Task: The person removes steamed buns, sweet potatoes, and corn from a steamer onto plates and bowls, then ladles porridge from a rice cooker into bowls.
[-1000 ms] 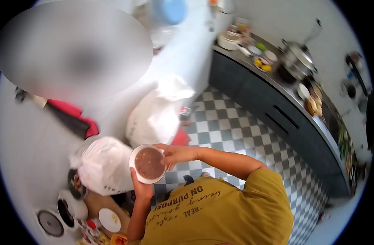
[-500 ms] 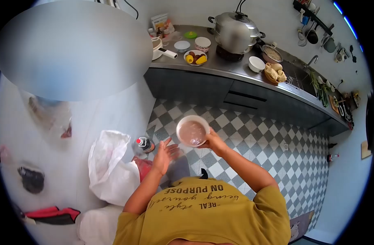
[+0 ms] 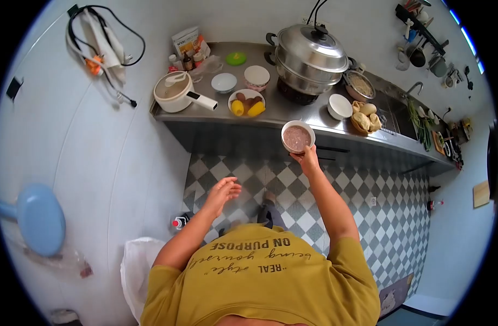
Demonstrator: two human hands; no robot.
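My right hand grips a white bowl by its near right side, the thumb at the rim. Inside is a pinkish-brown, porridge-like food. The bowl hangs in the air just in front of the steel counter's edge. Away to the left, my left hand holds nothing, its fingers stretched out above the tiled floor. Nearest the bowl on the counter are a plate of corn and brown round pieces, an empty white bowl and a basket of buns.
A large steel steamer stands at the back of the counter. To its left are a white pot with a long handle and small bowls. The sink lies right. A bottle and white bag are low left.
The bowl in my right hand has moved up and right, closer to the counter. My left hand stays outstretched. The view has shifted, bringing the white pot fully into sight.
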